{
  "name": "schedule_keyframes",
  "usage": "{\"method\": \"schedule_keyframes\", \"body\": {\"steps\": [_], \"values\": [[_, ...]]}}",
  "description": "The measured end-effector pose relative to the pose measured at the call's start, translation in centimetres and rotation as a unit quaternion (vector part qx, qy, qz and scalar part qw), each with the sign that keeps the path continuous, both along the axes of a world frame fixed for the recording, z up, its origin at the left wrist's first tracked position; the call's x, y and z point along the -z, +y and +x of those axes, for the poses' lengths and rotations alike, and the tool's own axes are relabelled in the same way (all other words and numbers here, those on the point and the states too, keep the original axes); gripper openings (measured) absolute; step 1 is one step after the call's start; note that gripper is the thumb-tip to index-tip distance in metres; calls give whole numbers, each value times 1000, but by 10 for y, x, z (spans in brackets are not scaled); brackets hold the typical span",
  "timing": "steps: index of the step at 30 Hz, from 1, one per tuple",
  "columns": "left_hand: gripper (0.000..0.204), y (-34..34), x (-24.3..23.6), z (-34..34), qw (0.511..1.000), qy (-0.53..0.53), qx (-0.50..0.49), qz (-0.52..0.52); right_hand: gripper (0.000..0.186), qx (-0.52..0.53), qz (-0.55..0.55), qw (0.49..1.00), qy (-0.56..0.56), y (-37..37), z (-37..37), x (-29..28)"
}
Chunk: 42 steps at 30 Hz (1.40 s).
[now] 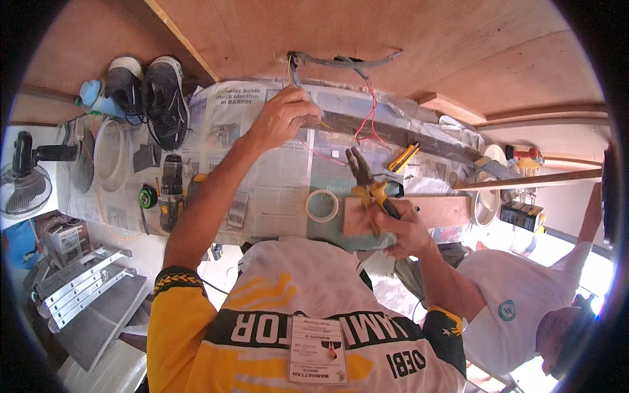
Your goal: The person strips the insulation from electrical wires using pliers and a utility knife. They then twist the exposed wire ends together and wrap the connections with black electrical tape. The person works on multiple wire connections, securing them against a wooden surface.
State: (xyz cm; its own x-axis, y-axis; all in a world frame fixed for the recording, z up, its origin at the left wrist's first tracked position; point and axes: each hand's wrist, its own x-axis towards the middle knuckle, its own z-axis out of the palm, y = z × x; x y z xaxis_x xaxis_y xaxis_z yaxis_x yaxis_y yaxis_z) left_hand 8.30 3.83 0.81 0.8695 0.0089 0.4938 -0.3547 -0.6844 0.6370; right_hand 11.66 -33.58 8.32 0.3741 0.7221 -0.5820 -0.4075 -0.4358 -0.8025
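Yellow-handled pliers [368,181] clenched in right hand [403,229]; left hand [282,116], arm outstretched, grip pinching wires [308,121]

Bright daylight, lower-right glare, fisheye-bent dark rim.

The pliers [370,187] have yellow handles and dark jaws; the wire [367,118] is red. The tape roll [322,205] is cream (on grey printed newspaper [275,177]), the shoes [157,98] black and white.
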Motion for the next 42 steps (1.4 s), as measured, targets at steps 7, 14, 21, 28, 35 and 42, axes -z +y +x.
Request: {"method": "schedule_keyframes", "body": {"steps": [7,14,21,28,35,42], "values": [[13,0,-8,2,999,48,0,-15,42,-77,-136,561,-813,36,23,2],[11,-2,-7,4,997,65,12,-30,39,-102,-127,548,-821,39,41,9],[11,-6,-10,3,996,71,10,-43,41,-123,-114,567,-806,42,43,5],[9,-6,-10,3,996,82,11,-40,40,-128,-113,556,-814,42,43,3],[16,-6,-11,3,999,39,8,-24,36,-139,-110,568,-804,41,46,2],[10,-11,-2,4,1000,2,-16,-9,20,-131,-127,944,-277,34,38,4]]}}
